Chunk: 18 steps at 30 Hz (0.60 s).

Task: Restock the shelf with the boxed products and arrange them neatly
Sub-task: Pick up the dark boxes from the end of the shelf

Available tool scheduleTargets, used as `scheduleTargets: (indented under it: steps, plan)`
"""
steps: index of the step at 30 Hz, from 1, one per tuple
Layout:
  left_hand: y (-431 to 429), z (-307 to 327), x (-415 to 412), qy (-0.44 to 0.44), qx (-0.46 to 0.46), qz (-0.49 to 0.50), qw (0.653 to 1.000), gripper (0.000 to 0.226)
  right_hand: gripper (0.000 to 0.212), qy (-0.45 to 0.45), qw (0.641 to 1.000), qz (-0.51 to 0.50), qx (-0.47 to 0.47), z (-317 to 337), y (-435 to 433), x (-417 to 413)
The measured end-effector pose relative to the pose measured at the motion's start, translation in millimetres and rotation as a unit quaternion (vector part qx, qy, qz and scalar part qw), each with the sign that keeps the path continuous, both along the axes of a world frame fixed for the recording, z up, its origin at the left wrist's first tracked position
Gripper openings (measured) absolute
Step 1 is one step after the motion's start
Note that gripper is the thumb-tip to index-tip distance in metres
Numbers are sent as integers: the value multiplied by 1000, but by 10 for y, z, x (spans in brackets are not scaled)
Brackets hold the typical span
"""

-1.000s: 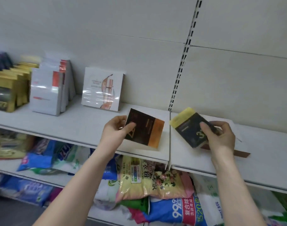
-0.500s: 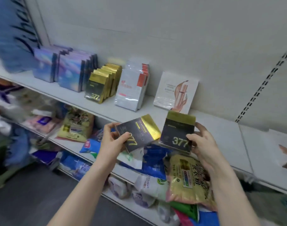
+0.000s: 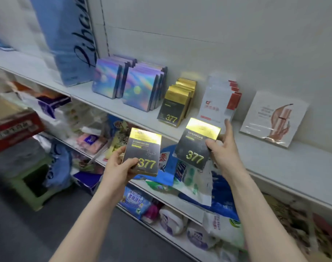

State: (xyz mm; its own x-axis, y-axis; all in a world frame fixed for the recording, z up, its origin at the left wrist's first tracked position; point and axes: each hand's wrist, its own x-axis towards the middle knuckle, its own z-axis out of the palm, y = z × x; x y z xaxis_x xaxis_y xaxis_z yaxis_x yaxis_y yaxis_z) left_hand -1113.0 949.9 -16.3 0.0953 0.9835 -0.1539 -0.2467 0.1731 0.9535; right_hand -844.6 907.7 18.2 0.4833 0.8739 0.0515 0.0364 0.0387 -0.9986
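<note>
Two black-and-gold cartons held in front of the matching shelf row, ready for placement.

The left hand (image 3: 121, 165) grips the left black-and-gold flat carton marked 377 (image 3: 142, 150) at its lower corner, thumb curled over the front face. The right hand (image 3: 221, 152) pinches the right black-and-gold carton marked 377 (image 3: 196, 142) at its right edge, index finger raised. Both cartons are clear of the white metal shelf (image 3: 274, 157), below and in front of the standing row of identical 377 cartons (image 3: 177, 104). Gold bands face up and printed fronts face outward, probably to match the row before insertion. Compared with half a second ago, the left carton has turned from a sideways tilt to upright, and the right carton sits nearer the row.
</note>
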Motion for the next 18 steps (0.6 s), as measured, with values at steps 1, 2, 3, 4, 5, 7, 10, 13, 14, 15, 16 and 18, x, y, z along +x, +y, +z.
scheduleTargets:
  steps: [1, 2, 3, 4, 5, 7, 10, 13, 14, 15, 16, 18]
  plan:
    - [69, 8, -36, -3, 5, -12, 1000, 41, 65, -16, 1000, 1, 9, 58, 100, -38]
    - [143, 18, -59, -9, 7, -19, 1000, 40, 57, -44, 999, -5, 17, 104, 214, -58]
    - [215, 37, -69, -18, 8, -20, 1000, 39, 49, -77, 997, -13, 23, 158, 333, -79]
    - [294, 52, -75, -25, 8, -15, 1000, 37, 43, -106, 994, -21, 32, 195, 463, -85]
    - [380, 67, -76, -29, 9, -9, 999, 36, 40, -129, 990, -22, 42, 236, 595, -99]
    - [558, 92, -76, -27, 11, 1, 1000, 37, 36, -152, 986, -16, 59, 283, 890, -115]
    - [841, 138, -81, -29, 12, 19, 999, 39, 36, -187, 981, -2, 55, 287, 1343, -172]
    - [1108, 180, -95, -21, 18, 18, 999, 40, 40, -298, 954, -24, -6, 157, 1692, -174]
    - [1187, 185, -96, -20, 23, 15, 999, 40, 42, -338, 940, -39, -16, 124, 1775, -152]
    - [1255, 187, -90, -21, 28, 11, 999, 40, 43, -370, 928, -48, -12, 103, 1849, -125]
    - [1317, 181, -82, -19, 32, 6, 999, 39, 44, -394, 918, -52, 1, 89, 1912, -99]
    - [1418, 163, -53, -15, 34, -6, 999, 38, 45, -423, 904, -56, 20, 104, 1993, -94]
